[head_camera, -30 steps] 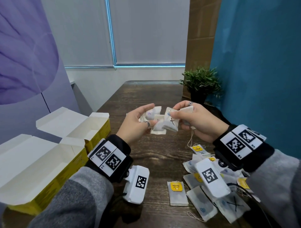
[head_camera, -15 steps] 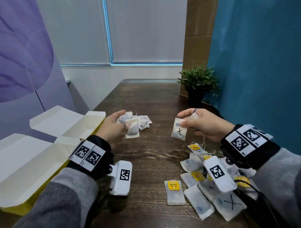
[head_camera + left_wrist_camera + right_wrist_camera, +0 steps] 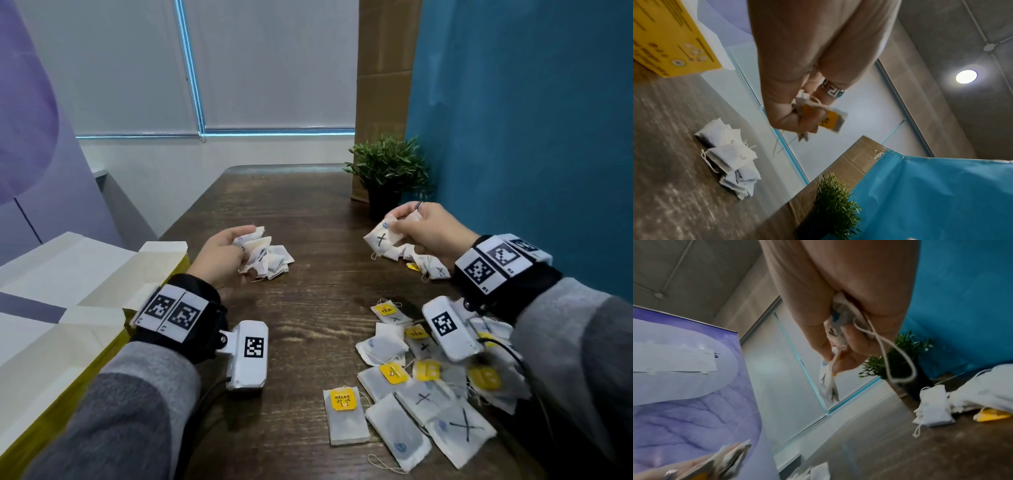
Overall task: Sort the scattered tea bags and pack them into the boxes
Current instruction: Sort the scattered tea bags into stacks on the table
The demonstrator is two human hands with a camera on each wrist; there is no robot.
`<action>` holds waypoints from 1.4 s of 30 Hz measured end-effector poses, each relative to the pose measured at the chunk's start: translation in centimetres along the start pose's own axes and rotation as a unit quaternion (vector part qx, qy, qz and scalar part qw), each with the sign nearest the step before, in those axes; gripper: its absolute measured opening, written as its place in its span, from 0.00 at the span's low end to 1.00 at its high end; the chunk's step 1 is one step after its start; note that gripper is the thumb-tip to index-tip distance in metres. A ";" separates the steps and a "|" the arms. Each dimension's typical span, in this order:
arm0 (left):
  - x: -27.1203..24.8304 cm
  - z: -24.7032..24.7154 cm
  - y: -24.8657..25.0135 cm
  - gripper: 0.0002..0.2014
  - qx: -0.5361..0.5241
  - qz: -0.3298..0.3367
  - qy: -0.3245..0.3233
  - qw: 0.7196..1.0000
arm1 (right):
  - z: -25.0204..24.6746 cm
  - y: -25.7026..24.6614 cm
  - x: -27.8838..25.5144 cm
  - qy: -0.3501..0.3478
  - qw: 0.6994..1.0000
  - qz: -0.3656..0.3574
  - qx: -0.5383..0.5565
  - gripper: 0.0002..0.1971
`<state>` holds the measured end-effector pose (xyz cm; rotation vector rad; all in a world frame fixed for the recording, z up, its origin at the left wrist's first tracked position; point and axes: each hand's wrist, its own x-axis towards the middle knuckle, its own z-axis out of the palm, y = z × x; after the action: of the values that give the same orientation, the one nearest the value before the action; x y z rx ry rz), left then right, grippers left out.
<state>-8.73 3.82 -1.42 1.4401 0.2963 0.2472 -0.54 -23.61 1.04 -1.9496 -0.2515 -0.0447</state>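
At 9 o'clock two open boxes (image 3: 85, 301) stand on the desk (image 3: 308, 291). The left hand (image 3: 222, 260), palm turned in, hovers over a small pile (image 3: 274, 262), fingers (image 3: 797, 116) curled round a few tea bags (image 3: 833, 120). At 2 o'clock the right hand (image 3: 428, 229) is raised, fingers (image 3: 838, 344) pinching an X-marked bag (image 3: 382, 238). Loose bags (image 3: 411, 394) lie scattered at 5 o'clock.
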 end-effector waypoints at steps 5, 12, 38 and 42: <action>2.0 0.0 -1.1 0.19 0.014 -0.004 -0.003 1.000 | -2.0 0.7 3.9 0.128 0.992 0.014 -0.019 0.10; 3.8 -0.9 -2.5 0.20 -0.012 -0.012 -0.017 1.000 | -1.4 4.1 7.9 -0.039 0.968 0.220 -0.114 0.18; 4.4 -1.1 -2.2 0.29 0.037 -0.024 -0.062 0.997 | -2.2 4.3 6.6 0.088 0.980 -0.018 -0.179 0.11; 6.9 -0.3 -2.2 0.31 0.104 -0.023 -0.046 0.993 | -2.4 4.6 6.0 -0.099 0.928 0.087 -0.348 0.12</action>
<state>-2.38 6.16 -4.01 1.6427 0.2865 0.1143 6.43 -26.61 -1.37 -2.6848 -0.2079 0.2074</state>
